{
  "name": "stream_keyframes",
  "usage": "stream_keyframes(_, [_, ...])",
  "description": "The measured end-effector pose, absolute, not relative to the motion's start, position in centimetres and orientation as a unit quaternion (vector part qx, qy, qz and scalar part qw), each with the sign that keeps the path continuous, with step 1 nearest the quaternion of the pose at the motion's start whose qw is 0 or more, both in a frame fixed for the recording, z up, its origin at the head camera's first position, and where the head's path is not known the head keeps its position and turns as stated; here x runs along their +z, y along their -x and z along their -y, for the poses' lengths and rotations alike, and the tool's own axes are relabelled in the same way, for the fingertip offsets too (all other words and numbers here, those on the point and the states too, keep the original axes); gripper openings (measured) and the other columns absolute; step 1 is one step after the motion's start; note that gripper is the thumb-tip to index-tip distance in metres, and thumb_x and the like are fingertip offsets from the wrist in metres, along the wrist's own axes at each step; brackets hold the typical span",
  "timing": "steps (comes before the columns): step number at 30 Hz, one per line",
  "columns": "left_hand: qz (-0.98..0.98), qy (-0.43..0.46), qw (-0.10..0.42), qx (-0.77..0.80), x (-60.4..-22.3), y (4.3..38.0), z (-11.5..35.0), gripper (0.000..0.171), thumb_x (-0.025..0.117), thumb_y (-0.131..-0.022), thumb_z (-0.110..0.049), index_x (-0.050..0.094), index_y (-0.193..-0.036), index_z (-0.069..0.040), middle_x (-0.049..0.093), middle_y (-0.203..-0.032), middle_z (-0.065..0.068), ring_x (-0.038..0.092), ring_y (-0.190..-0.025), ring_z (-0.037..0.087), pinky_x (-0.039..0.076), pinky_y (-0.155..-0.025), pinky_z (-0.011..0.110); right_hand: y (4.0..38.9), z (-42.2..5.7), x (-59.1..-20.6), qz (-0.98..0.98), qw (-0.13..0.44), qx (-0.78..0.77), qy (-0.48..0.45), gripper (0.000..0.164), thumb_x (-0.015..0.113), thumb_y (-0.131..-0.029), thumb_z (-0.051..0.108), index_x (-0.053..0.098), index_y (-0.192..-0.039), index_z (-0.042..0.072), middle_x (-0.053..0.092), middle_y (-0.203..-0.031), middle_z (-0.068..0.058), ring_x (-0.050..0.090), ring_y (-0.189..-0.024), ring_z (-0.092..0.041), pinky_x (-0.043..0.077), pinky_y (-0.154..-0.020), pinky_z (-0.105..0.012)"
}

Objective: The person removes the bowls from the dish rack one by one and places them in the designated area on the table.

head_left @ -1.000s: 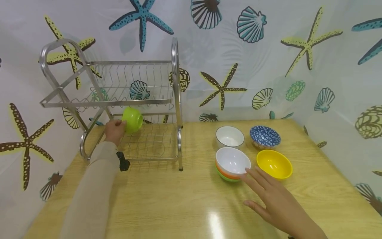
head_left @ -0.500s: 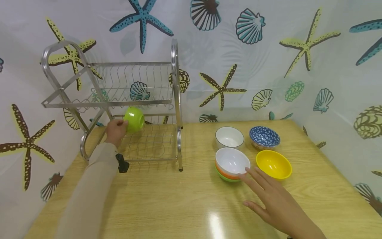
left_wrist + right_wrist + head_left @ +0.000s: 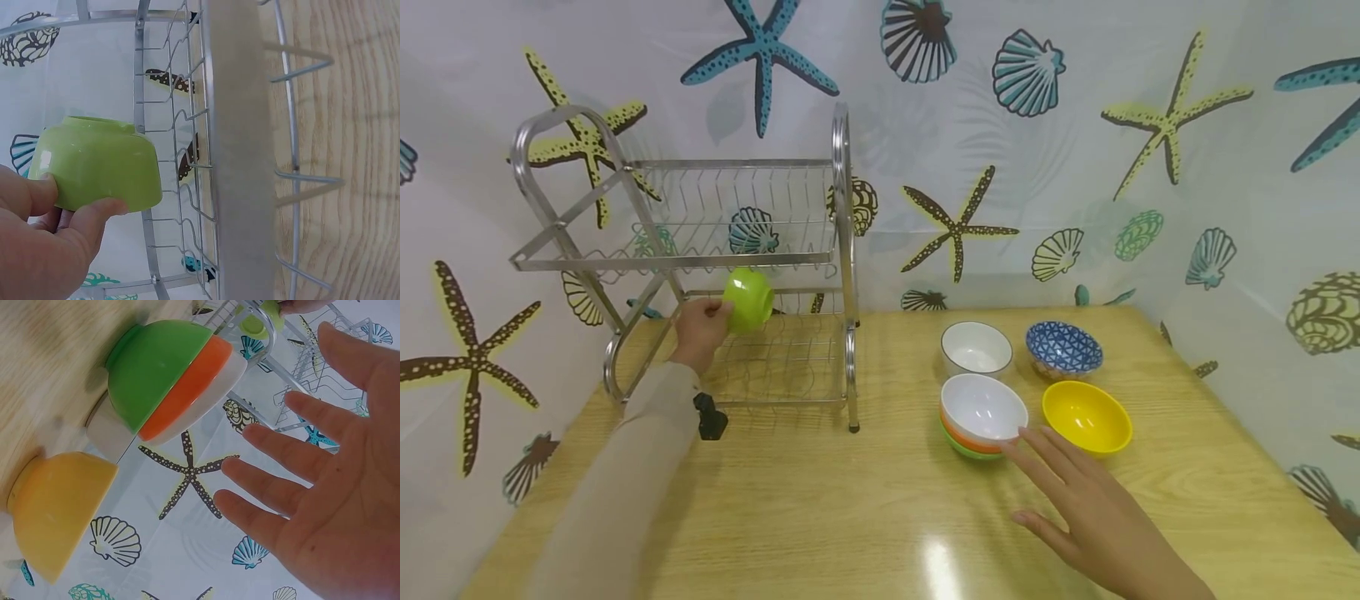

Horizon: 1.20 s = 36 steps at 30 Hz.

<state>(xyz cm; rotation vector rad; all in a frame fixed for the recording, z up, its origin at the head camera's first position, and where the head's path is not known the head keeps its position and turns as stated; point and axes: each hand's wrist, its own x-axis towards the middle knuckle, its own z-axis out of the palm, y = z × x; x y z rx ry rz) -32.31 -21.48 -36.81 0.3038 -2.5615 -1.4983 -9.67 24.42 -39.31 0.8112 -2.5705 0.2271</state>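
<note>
My left hand (image 3: 702, 333) pinches a lime-green bowl (image 3: 749, 300) by its rim, thumb and fingers on the wall. The bowl is tipped on its side, its foot facing right, between the two tiers of a metal dish rack (image 3: 737, 260). In the left wrist view the thumb and a fingertip lie against the bowl's glossy side (image 3: 100, 162). My right hand (image 3: 1093, 508), fingers straight and spread, hovers by a nested stack whose top is a white bowl (image 3: 985, 408), over an orange bowl (image 3: 187, 390) and a green bowl (image 3: 153, 372). Its palm shows bare in the right wrist view.
Behind the stack stands a white bowl with a dark rim (image 3: 976, 348). To the right are a blue patterned bowl (image 3: 1064, 348) and a yellow bowl (image 3: 1086, 417). A wooden table (image 3: 820, 517) carries everything, with a sea-print curtain (image 3: 1075, 150) behind.
The left hand has carried the lime-green bowl slightly right inside the rack. The right hand stays almost where it was.
</note>
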Motion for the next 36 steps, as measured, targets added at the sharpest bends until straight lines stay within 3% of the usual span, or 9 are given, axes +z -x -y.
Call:
stream_keyframes(3, [0.858,-0.096,0.084,-0.497,-36.9,32.2,21.4,0.045,0.043,-0.103,-0.022,0.046,-0.135,0.009,0.051,-0.13,0.027,0.052,-0.117,0.038,0.048,-0.098,0.044,9.6,-24.4,-39.4,0.929,0.215,0.08,-0.29,0.072,0.07,-0.084,0.047,0.042,-0.145,0.021,0.047,-0.144,-0.007,0.045,-0.129,-0.03,0.013,-0.116,-0.018])
stream_keyframes(7, [0.857,-0.088,0.079,-0.501,-36.9,31.7,21.3,0.045,0.043,-0.103,-0.022,0.046,-0.134,0.009,0.051,-0.13,0.027,0.052,-0.117,0.038,0.048,-0.098,0.044,9.6,-24.4,-39.4,0.931,0.212,0.072,-0.29,0.074,0.072,-0.082,0.046,0.042,-0.145,0.021,0.047,-0.143,-0.007,0.045,-0.129,-0.029,0.027,-0.114,-0.028])
stream_keyframes(10, [0.857,-0.08,0.073,-0.505,-36.9,31.3,21.4,0.045,0.042,-0.103,-0.022,0.045,-0.135,0.009,0.05,-0.13,0.027,0.052,-0.117,0.038,0.048,-0.099,0.044,9.6,-24.3,-39.4,0.931,0.21,0.074,-0.29,0.076,0.073,-0.081,0.044,0.041,-0.146,0.02,0.046,-0.144,-0.006,0.044,-0.129,-0.029,0.026,-0.115,-0.027])
stream_keyframes(14, [0.858,-0.072,0.076,-0.504,-36.8,30.9,21.3,0.043,0.043,-0.103,-0.021,0.048,-0.132,0.01,0.052,-0.127,0.027,0.054,-0.115,0.038,0.048,-0.098,0.044,9.6,-24.3,-39.5,0.93,0.214,0.08,-0.288,0.078,0.071,-0.083,0.045,0.037,-0.148,0.018,0.044,-0.146,-0.006,0.043,-0.13,-0.031,0.005,-0.116,-0.016])
stream_keyframes(17, [0.861,-0.066,0.075,-0.499,-36.7,30.7,21.2,0.041,0.044,-0.103,-0.021,0.049,-0.131,0.009,0.053,-0.126,0.027,0.054,-0.114,0.038,0.049,-0.097,0.044,9.6,-24.2,-39.5,0.926,0.222,0.084,-0.293,0.076,0.067,-0.086,0.048,0.037,-0.148,0.017,0.043,-0.147,-0.008,0.042,-0.131,-0.034,0.001,-0.116,-0.016])
stream_keyframes(22, [0.867,-0.052,0.06,-0.491,-36.2,30.3,21.0,0.043,0.044,-0.103,-0.022,0.047,-0.133,0.009,0.052,-0.127,0.027,0.053,-0.115,0.037,0.049,-0.097,0.044,9.6,-24.2,-39.4,0.922,0.228,0.093,-0.3,0.072,0.061,-0.089,0.052,0.039,-0.147,0.016,0.042,-0.148,-0.009,0.042,-0.13,-0.037,0.0,-0.116,-0.017])
stream_keyframes(36, [0.892,-0.014,0.063,-0.448,-36.0,28.8,21.5,0.038,0.045,-0.103,-0.023,0.052,-0.124,0.009,0.056,-0.121,0.026,0.056,-0.109,0.036,0.051,-0.092,0.045,9.7,-24.1,-39.2,0.919,0.229,0.089,-0.309,0.07,0.06,-0.09,0.052,0.04,-0.146,0.016,0.043,-0.147,-0.01,0.041,-0.131,-0.034,0.001,-0.117,-0.017])
